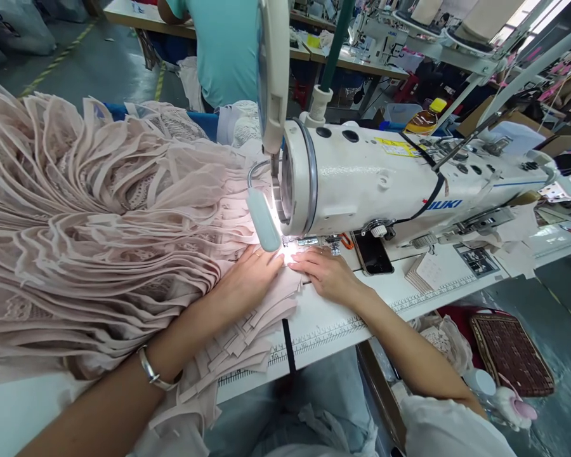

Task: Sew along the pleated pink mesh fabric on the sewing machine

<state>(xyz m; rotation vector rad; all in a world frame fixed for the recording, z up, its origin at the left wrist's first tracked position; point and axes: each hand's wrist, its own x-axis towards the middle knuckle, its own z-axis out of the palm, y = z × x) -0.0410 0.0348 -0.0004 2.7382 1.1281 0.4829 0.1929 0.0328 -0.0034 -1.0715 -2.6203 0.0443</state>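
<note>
My left hand [259, 274] is on the pale pink fabric pieces [278, 298] beside the needle area, its fingertips closed on the fabric. From the right, my right hand [327, 271] reaches in, thumb and fingers together at the same small bright spot. Glare from the lamp washes out the cloth between the hands. Above them is the head of the white sewing machine [356, 178]; a grey-green guard [263, 219] hangs just over my left fingers. A large heap of pale pink lace-trimmed garments [90, 209] lies left of the machine, partly under my left forearm.
A phone [373, 252] and a stack of cards [427, 271] lie right of my hand. A ruler strip [333, 330] runs along the table's front edge. Thread cones [488, 22] and a yellow-capped bottle [427, 117] stand behind. Another person [226, 51] sits beyond the machine.
</note>
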